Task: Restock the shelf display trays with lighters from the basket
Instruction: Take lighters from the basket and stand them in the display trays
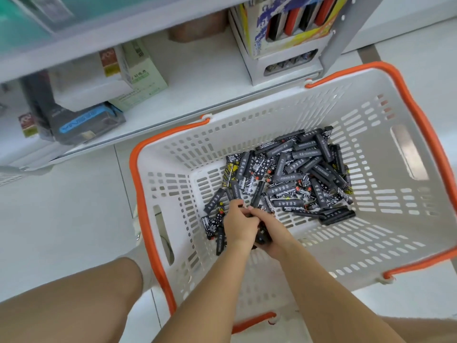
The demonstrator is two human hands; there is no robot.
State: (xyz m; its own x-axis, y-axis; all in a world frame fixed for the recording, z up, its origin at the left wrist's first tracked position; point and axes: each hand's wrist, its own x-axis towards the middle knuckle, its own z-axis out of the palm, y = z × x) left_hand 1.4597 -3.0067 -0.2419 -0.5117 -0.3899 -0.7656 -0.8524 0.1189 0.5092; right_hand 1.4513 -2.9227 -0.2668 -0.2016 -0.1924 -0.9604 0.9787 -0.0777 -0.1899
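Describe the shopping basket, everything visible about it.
The basket looks like white plastic, rectangular, with slotted walls and floor, a cut-out grip slot in each end wall, and two orange handles folded down along its rim. It sits upright on the pale tiled floor beside a low white shelf. A loose heap of dark lighters covers part of its floor. The left hand and right hand reach inside, gathering lighters.

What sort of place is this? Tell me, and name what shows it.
Most likely a small shop or convenience store. A white shopping basket with orange handles sits on the tiled floor, holding a heap of lighters. The white shelf beside it carries boxed goods and a display tray of lighters.
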